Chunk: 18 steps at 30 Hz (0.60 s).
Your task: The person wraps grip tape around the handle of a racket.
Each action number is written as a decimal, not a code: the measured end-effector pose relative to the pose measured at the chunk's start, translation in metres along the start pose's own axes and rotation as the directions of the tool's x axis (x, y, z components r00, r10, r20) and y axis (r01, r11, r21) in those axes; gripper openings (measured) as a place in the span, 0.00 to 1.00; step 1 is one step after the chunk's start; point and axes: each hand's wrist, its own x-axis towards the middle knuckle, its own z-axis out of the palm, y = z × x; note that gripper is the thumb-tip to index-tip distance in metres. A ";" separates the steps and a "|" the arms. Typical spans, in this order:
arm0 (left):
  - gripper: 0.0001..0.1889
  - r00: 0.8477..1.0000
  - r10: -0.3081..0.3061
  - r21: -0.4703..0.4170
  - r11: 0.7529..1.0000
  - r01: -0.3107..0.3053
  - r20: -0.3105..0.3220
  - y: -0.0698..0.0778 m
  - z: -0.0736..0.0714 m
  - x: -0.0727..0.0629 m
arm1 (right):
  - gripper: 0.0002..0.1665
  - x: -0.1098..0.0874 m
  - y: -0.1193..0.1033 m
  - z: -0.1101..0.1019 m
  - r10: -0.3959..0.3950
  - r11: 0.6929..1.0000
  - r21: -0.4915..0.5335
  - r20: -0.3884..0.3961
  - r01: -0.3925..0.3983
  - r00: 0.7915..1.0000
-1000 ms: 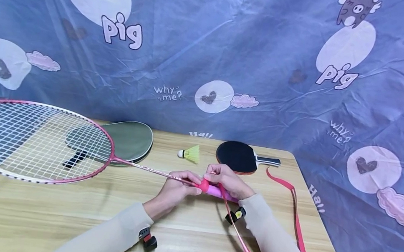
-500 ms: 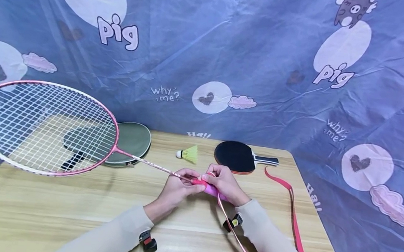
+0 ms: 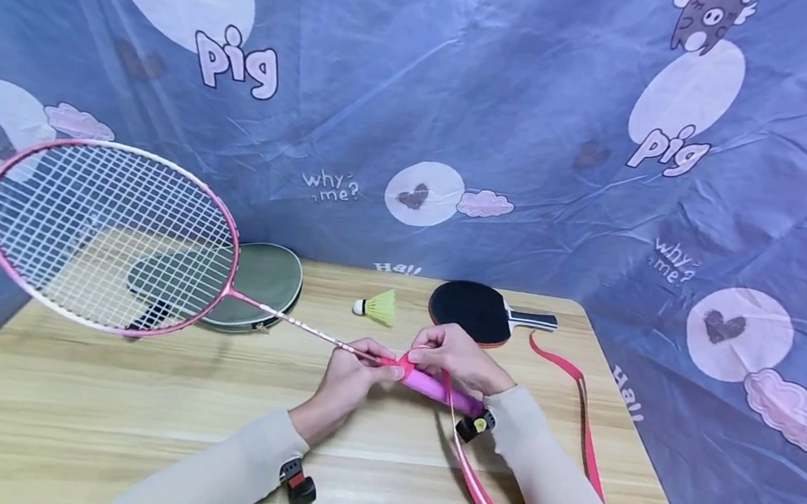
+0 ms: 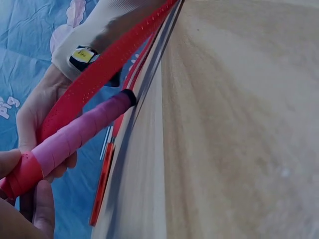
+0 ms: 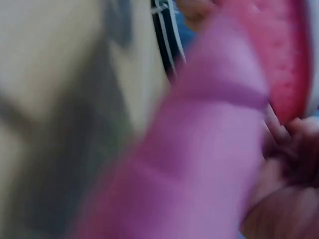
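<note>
A pink and white badminton racket [image 3: 304, 325] is held above the table, its strung head toward the left. My left hand [image 3: 350, 376] grips it where the shaft meets the handle, thumb on red wrapping. Purple-pink wrap covers the handle [image 4: 82, 129], down to a black butt end in the left wrist view. My right hand [image 3: 462, 356] pinches red perforated grip tape [image 4: 94, 74] at the handle's top, where a red band [image 4: 25, 174] goes round. From there the loose tape hangs toward the near edge. The handle fills much of the blurred right wrist view.
A yellow shuttlecock [image 3: 377, 308] and a black table tennis bat [image 3: 470, 312] lie at the back. Behind the racket strings is a green rounded, bat-shaped thing [image 3: 268, 273]. More red tape [image 3: 588, 434] trails along the table's right side. A blue printed cloth [image 3: 362, 96] hangs behind.
The racket head has swung up and to the right, bringing its whole rim into view. My right hand has shifted around the handle top with the tape, and the hanging strip has swayed.
</note>
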 end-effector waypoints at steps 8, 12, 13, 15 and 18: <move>0.16 0.999 0.003 0.040 0.999 -0.005 0.037 0.003 0.000 -0.001 | 0.14 0.000 0.001 -0.013 0.021 0.997 0.067 0.169 -0.032 0.985; 0.16 0.999 -0.004 0.037 0.999 0.002 0.053 0.004 -0.001 -0.002 | 0.11 0.003 0.005 -0.011 0.056 0.995 0.080 0.135 -0.067 0.989; 0.16 0.998 -0.004 0.036 0.999 0.002 0.055 0.005 -0.002 -0.002 | 0.10 0.003 0.005 -0.010 0.063 0.994 0.079 0.125 -0.073 0.990; 0.16 0.998 -0.005 0.032 0.999 0.003 0.055 0.005 -0.003 -0.002 | 0.09 0.004 0.004 -0.007 0.070 0.994 0.077 0.108 -0.078 0.992; 0.17 0.999 0.003 0.027 1.000 -0.005 0.051 0.006 -0.004 -0.001 | 0.08 0.004 0.004 -0.003 0.055 0.993 0.097 0.114 -0.066 0.992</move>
